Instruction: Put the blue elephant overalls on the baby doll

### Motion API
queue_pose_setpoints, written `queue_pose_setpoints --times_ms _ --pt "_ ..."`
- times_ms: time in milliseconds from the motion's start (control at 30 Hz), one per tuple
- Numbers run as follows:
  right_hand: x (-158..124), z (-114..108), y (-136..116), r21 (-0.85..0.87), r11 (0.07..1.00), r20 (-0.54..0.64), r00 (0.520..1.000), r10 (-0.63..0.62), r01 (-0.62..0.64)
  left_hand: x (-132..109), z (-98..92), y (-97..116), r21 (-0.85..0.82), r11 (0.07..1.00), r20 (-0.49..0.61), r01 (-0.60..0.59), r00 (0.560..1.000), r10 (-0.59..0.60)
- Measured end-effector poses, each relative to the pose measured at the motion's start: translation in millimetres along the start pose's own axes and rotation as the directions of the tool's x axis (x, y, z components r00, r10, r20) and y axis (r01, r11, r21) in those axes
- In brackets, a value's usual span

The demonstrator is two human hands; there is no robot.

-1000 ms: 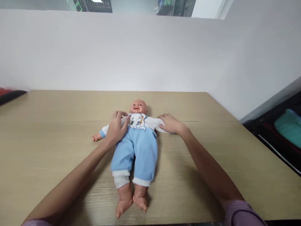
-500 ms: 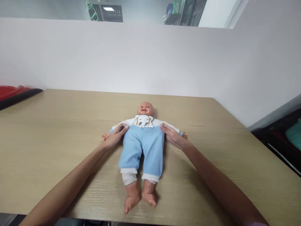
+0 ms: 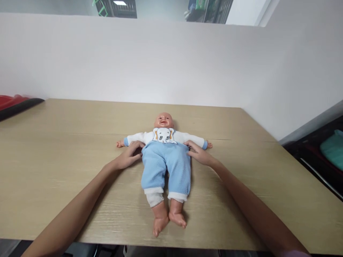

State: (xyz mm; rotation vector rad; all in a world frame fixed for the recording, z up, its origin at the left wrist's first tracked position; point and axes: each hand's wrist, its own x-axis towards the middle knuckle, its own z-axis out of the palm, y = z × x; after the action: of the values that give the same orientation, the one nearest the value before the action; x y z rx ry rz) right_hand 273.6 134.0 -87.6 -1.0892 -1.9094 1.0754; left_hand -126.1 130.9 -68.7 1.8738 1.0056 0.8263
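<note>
A baby doll [image 3: 164, 157] lies on its back in the middle of a light wooden table [image 3: 66, 160], head away from me, arms spread out. It wears a white top with an elephant picture and light blue trousers [image 3: 167, 166] with white cuffs. My left hand [image 3: 128, 155] pinches the waistband of the trousers at the doll's left side as I see it. My right hand [image 3: 198, 153] grips the waistband at the other side. Both hands have their fingers closed on the cloth.
A white wall [image 3: 160, 60] rises behind the table. A red and black object [image 3: 16, 103] lies at the far left edge. At the right, a dark shelf holds a teal folded cloth [image 3: 332, 148]. The table's near edge is just below the doll's feet.
My hands have slid down from the doll's shoulders and sleeves to the trousers' waistband. The doll's arms now lie uncovered and spread. My view shifted slightly.
</note>
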Motion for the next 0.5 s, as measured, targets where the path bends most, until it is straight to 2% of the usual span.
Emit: queue_pose_setpoints --times_ms 100,167,267,333,400,500 --pt "-10.3 0.2 3.0 -0.070 0.997 -0.011 0.999 -0.035 0.034 -3.4 1.5 -0.2 0.098 0.994 0.028 -0.040 0.999 0.037" --pt "-12.4 6.6 6.8 -0.013 1.000 -0.064 0.998 -0.023 0.022 -4.2 6.2 0.5 0.012 1.000 0.019 -0.006 1.000 0.006" --pt "-9.6 19.9 13.3 0.150 0.988 -0.146 0.988 0.055 -0.033 -5.0 17.3 2.6 -0.213 0.974 -0.019 0.081 0.996 -0.087" --pt "-6.0 27.9 17.0 0.213 0.975 -0.178 0.979 0.103 -0.064 -5.1 27.1 4.4 -0.419 0.894 -0.070 0.156 0.977 -0.204" --pt "-2.4 34.2 19.4 0.282 0.955 -0.199 0.968 0.155 -0.095 -3.4 38.1 6.7 -0.600 0.776 -0.110 0.193 0.941 -0.319" --pt "1.8 41.4 20.1 0.369 0.920 -0.194 0.957 0.214 -0.131 2.9 53.4 11.5 -0.747 0.643 -0.121 0.168 0.917 -0.381"
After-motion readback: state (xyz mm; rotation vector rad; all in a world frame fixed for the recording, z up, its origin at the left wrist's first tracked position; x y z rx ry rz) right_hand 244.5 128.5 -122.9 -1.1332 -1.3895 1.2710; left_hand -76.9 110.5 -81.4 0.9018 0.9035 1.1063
